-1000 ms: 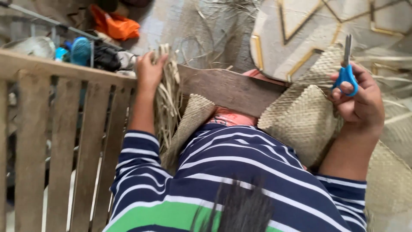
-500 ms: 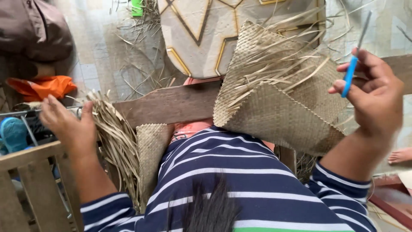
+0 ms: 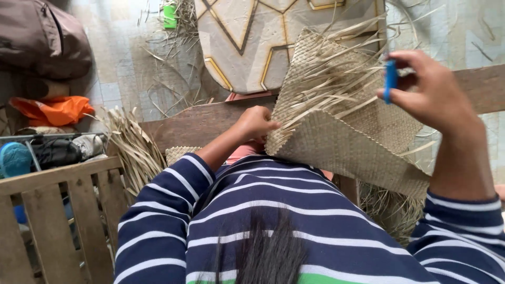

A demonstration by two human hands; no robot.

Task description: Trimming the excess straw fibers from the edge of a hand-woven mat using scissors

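Your left fingers (image 3: 265, 126) are curled together and pinch the near left edge of the woven mat (image 3: 342, 142), where the loose strips begin. The left hand (image 3: 255, 123) sits just above your lap, its wrist coming out of a striped navy sleeve (image 3: 173, 194). Your right fingers (image 3: 407, 97) are pressed together around a blue handle (image 3: 391, 80), probably of scissors; the blades are not visible, so you cannot tell how the tool points. The right hand (image 3: 436, 100) is raised over the mat's right side, apart from the weave.

The mat lies folded across your lap and over a dark wooden plank (image 3: 194, 123), which runs from left to right in front of you. Its finished part faces you; the unwoven strips fan up and away to the right.

To your left stands a wooden slat rail (image 3: 52, 210). Just beyond it a bundle of dry leaf strips (image 3: 134, 144) lies against the plank's left end. Past the rail sit a blue round thing (image 3: 13, 158) and some dark items, then an orange cloth (image 3: 52, 110) and, farther still, a brown bag (image 3: 42, 39).

Beyond the plank a pale panel with gold lines (image 3: 247, 42) rests on the tiled floor (image 3: 115, 68), with stray strips scattered about and a small green object (image 3: 169, 16) at the far edge.
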